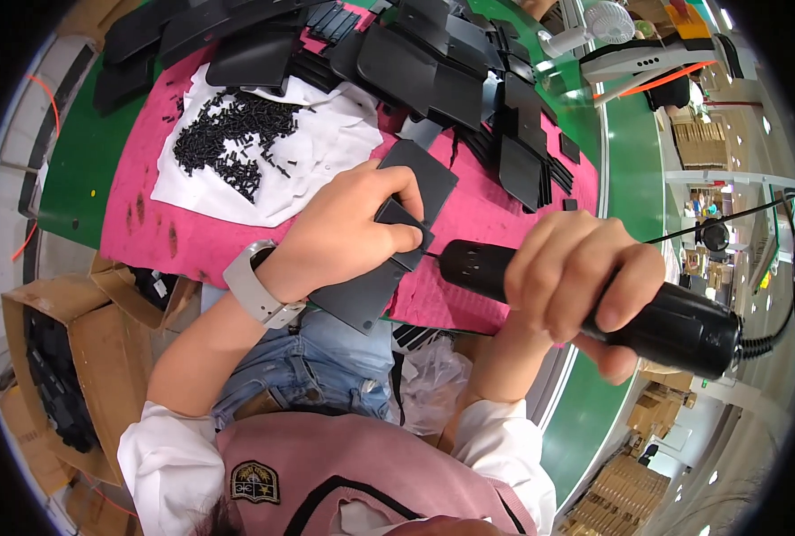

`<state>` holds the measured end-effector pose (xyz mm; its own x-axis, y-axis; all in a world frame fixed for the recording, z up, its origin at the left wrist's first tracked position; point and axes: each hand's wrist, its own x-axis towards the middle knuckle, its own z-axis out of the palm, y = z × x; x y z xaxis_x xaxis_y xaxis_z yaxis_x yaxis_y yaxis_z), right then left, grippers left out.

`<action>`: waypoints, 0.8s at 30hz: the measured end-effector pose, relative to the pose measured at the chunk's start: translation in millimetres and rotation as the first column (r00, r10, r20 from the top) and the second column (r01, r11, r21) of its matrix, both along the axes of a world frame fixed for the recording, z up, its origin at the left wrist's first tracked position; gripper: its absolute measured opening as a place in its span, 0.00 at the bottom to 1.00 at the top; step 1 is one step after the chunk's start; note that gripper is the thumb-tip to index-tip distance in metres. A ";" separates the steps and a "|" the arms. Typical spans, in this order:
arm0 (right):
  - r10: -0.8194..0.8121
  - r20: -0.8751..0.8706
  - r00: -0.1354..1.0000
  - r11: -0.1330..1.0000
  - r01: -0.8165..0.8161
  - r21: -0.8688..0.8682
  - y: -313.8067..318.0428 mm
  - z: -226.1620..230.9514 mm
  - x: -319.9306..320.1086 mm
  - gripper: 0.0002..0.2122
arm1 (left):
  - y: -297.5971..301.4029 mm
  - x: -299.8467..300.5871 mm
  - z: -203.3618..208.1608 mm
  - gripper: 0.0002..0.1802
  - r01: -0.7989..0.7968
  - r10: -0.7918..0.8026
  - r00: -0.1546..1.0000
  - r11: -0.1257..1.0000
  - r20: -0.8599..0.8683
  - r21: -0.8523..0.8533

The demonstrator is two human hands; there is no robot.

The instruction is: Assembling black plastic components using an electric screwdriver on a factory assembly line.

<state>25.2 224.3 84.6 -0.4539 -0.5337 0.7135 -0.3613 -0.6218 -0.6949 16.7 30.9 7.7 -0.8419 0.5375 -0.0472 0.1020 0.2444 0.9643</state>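
Observation:
My right hand [581, 286] is wrapped around a black electric screwdriver [478, 271], held nearly level with its bit pointing left. The bit's tip meets the edge of a dark plastic part [404, 223], or lies very close to it; I cannot tell which. My left hand [353, 219] grips that part between thumb and fingers. Flat dark panels, one a lower panel [362, 297], extend from under my left hand. Left of it, a heap of small black screws [228, 134] is spread on a white cloth [326, 134].
Stacked black plastic panels [415, 71] cover the far side of the pink mat [201, 232]. A small white fan [607, 22] stands at the far right on the green table [634, 179]. A cardboard box [103, 375] of black parts is at the left. A coiled cord [759, 347] trails from the screwdriver.

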 end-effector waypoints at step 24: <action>-0.395 0.116 0.911 0.917 0.384 0.105 4.9 13.3 30.0 0.20 | -28.4 6.9 11.5 0.28 0.074 -0.147 0.802 0.986 -0.579 -0.148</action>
